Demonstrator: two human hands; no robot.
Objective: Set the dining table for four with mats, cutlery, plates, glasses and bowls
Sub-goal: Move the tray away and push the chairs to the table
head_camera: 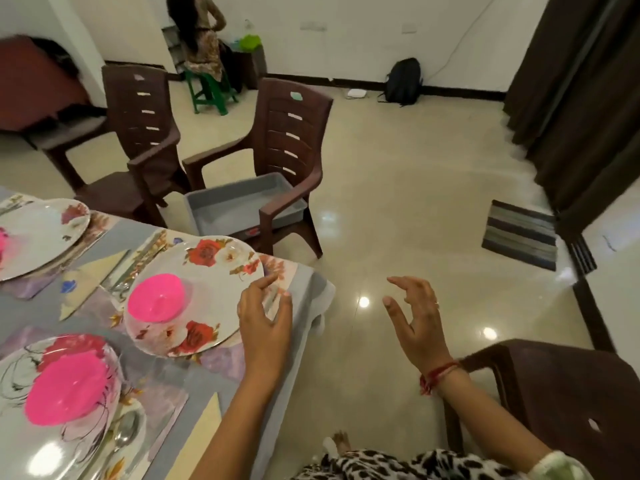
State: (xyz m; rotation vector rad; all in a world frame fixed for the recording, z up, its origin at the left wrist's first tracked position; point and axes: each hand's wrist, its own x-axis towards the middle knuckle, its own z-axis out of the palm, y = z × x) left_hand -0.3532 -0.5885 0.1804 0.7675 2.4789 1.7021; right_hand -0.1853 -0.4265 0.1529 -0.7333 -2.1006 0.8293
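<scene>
A floral plate [214, 268] lies on a mat [277, 268] at the table corner, with an upturned pink bowl [156, 297] on it. My left hand [265, 317] hovers at this plate's right rim, fingers loosely curled and holding nothing. Out past the table edge, over the floor, is my right hand [415, 320], fingers spread and empty. A second plate [20, 368] with a pink bowl [67, 388] sits nearer me, a spoon [126, 431] beside it. A third plate [41, 233] lies at the far left.
A grey tub [239, 206] rests on the seat of a brown chair [291, 133] beyond the table. Another brown chair [138, 126] stands to its left, and a third [561, 393] is at my right. Folded napkins [93, 275] lie between the mats.
</scene>
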